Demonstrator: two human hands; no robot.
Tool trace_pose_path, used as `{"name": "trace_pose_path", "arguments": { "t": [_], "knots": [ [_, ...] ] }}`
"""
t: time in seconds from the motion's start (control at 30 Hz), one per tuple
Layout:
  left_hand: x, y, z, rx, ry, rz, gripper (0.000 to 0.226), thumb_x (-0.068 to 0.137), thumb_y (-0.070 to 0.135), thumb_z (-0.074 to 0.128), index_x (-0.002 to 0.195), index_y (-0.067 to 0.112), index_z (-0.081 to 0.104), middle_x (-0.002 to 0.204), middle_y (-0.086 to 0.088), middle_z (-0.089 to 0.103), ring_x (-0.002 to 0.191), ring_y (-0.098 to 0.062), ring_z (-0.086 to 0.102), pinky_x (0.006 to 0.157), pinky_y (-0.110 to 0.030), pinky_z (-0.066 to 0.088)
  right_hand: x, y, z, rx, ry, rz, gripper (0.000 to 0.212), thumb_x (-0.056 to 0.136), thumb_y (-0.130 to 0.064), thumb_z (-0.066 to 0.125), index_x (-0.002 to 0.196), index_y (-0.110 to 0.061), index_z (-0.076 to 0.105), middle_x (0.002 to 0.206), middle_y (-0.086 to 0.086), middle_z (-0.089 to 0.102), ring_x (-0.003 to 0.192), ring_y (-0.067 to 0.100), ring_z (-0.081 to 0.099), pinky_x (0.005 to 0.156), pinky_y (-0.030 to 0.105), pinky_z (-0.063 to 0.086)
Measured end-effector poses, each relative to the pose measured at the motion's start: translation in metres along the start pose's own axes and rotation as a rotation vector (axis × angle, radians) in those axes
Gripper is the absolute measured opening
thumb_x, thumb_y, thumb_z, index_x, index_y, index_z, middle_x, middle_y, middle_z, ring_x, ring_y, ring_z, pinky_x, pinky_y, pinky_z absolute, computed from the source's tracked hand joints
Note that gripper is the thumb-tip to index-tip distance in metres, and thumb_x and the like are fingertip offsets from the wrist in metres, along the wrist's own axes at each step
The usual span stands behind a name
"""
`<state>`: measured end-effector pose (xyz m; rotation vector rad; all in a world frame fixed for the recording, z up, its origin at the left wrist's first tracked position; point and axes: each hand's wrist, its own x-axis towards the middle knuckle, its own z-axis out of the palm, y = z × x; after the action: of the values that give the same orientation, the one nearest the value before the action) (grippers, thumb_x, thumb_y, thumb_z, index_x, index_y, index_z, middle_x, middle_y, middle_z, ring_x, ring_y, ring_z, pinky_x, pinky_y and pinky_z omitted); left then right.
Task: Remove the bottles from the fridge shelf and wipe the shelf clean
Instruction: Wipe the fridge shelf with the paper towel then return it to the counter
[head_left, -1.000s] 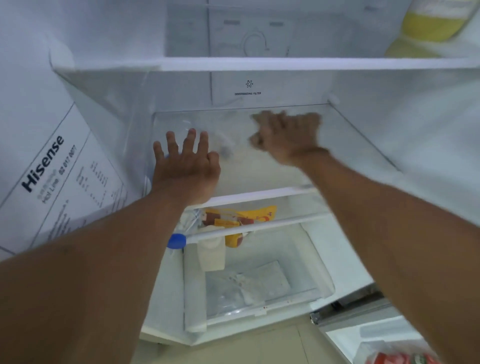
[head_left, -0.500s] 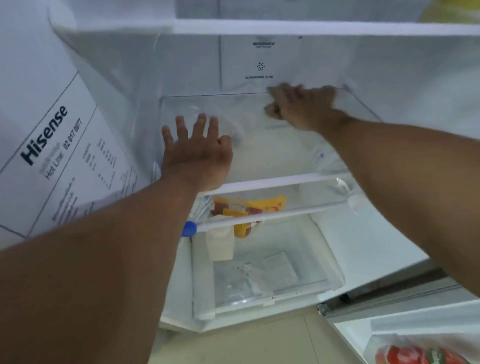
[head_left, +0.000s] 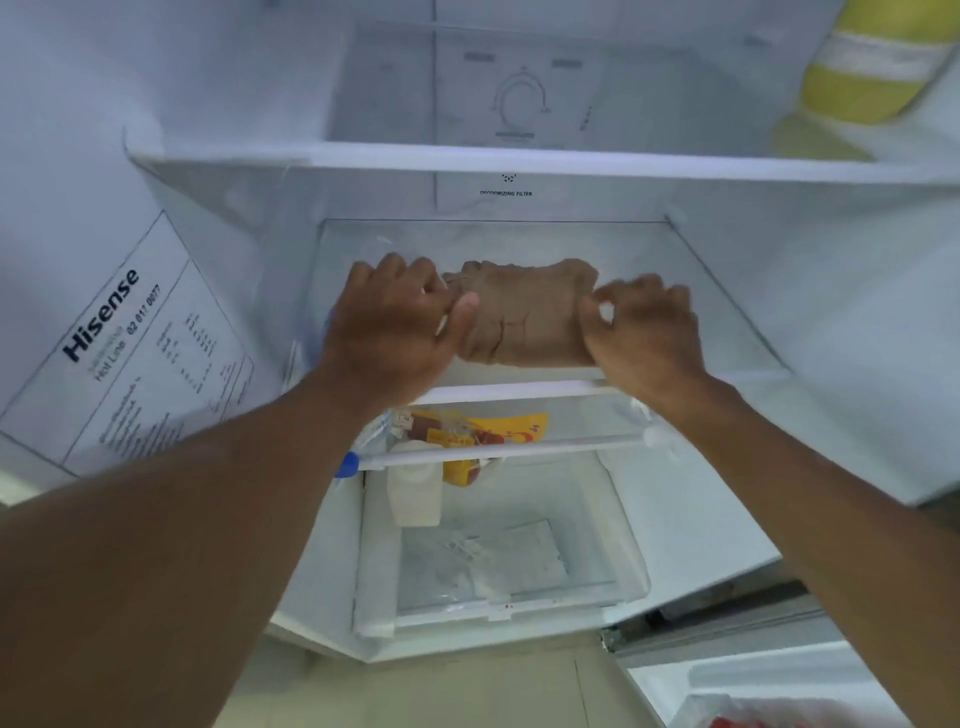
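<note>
Over glass shelf (head_left: 675, 270): no bottles left on it | left hand (head_left: 387, 327) and right hand (head_left: 644, 332) fingers closed on ends of brown cloth (head_left: 524, 317), stretched just above shelf | removal apparently done, wiping under way, finish unclear

Showing two bare forearms, no sleeves reaching into view. Wearing no gloves, rings, watch or bands on the left hand (head_left: 395, 322) or the right hand (head_left: 644, 332). Tapering to narrow wrists, knuckles standing out, thumbnails cut short.
</note>
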<state>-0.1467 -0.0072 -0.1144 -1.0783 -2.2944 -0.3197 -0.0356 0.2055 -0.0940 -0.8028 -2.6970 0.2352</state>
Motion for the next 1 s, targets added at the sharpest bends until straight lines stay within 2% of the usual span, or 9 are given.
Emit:
{"name": "trace_pose_path", "arguments": {
  "t": [0.1,0.17,0.27,0.37,0.5,0.67,0.83,0.93,1.0],
  "knots": [
    [0.020,0.034,-0.017,-0.129,-0.293,-0.444,0.066,0.091,0.071,0.040,0.105,0.017,0.076,0.105,-0.011,0.067,0.104,-0.036,0.057,0.088,-0.047,0.042,-0.002,0.002,-0.007,0.055,-0.158,-0.022,0.049,0.096,-0.054,0.051,0.126,-0.018,0.066,0.127,0.017,0.057,0.119,0.036,0.051,0.098,0.044,0.046],
    [0.039,0.053,-0.022,-0.179,-0.518,-0.728,0.066,0.092,0.066,0.039,0.122,0.014,0.067,0.125,-0.012,0.062,0.123,-0.035,0.051,0.102,-0.046,0.039,0.004,-0.006,-0.011,0.221,-0.224,0.045,0.044,0.092,-0.052,0.057,0.120,-0.018,0.065,0.121,0.014,0.060,0.113,0.034,0.057,0.093,0.041,0.050],
    [0.066,0.067,-0.039,-0.334,-0.690,-0.859,0.059,0.102,0.052,0.033,0.136,0.010,0.056,0.139,-0.013,0.059,0.131,-0.034,0.052,0.112,-0.042,0.036,0.007,-0.018,-0.020,0.477,-0.279,0.146,0.030,0.094,-0.035,0.060,0.120,-0.020,0.053,0.108,0.010,0.064,0.083,0.022,0.062,0.061,0.026,0.046],
    [0.069,0.070,-0.065,-0.563,-0.728,-0.945,0.040,0.107,0.038,0.035,0.128,0.009,0.052,0.125,-0.011,0.057,0.110,-0.024,0.052,0.095,-0.031,0.037,-0.002,-0.023,-0.038,0.701,-0.255,0.151,0.032,0.093,-0.028,0.063,0.121,-0.033,0.048,0.093,0.008,0.074,0.075,0.013,0.066,0.056,0.023,0.049],
    [0.037,0.068,-0.108,-0.773,-0.508,-1.139,0.045,0.100,0.034,0.050,0.139,0.012,0.050,0.129,-0.002,0.058,0.126,-0.029,0.057,0.101,-0.032,0.043,-0.034,-0.021,-0.071,0.903,-0.266,0.129,0.022,0.084,-0.028,0.076,0.104,-0.036,0.072,0.095,-0.013,0.079,0.097,0.010,0.072,0.090,0.035,0.058],
    [-0.017,0.081,-0.190,-1.015,-0.209,-1.100,0.052,0.092,0.026,0.070,0.136,0.025,0.043,0.122,-0.005,0.063,0.104,-0.026,0.064,0.095,-0.038,0.054,-0.106,-0.038,-0.145,1.017,-0.228,0.100,0.018,0.088,-0.021,0.077,0.106,-0.025,0.077,0.099,-0.010,0.079,0.095,0.002,0.072,0.080,0.017,0.048],
    [-0.070,0.070,-0.304,-1.015,-0.273,-0.859,0.050,0.091,0.032,0.072,0.131,0.047,0.046,0.072,-0.012,0.060,0.064,-0.016,0.057,0.057,-0.017,0.047,-0.182,-0.075,-0.231,0.957,-0.235,0.018,0.022,0.088,-0.022,0.078,0.108,-0.028,0.077,0.099,-0.015,0.078,0.098,-0.003,0.071,0.079,0.015,0.050],
    [-0.100,0.042,-0.375,-1.007,-0.335,-0.766,0.043,0.089,0.032,0.073,0.121,0.053,0.052,0.063,-0.008,0.054,0.057,-0.015,0.052,0.056,-0.022,0.049,-0.228,-0.113,-0.278,0.936,-0.238,-0.042,0.026,0.087,-0.023,0.079,0.112,-0.029,0.077,0.100,-0.015,0.079,0.099,-0.002,0.071,0.084,0.020,0.054],
    [-0.120,0.018,-0.416,-1.002,-0.352,-0.712,0.043,0.086,0.033,0.073,0.119,0.054,0.056,0.072,-0.017,0.064,0.066,-0.029,0.061,0.066,-0.041,0.058,-0.256,-0.145,-0.302,0.936,-0.246,-0.066,0.028,0.086,-0.025,0.080,0.114,-0.029,0.076,0.100,-0.015,0.079,0.099,-0.001,0.072,0.086,0.023,0.055]
  ]
}}
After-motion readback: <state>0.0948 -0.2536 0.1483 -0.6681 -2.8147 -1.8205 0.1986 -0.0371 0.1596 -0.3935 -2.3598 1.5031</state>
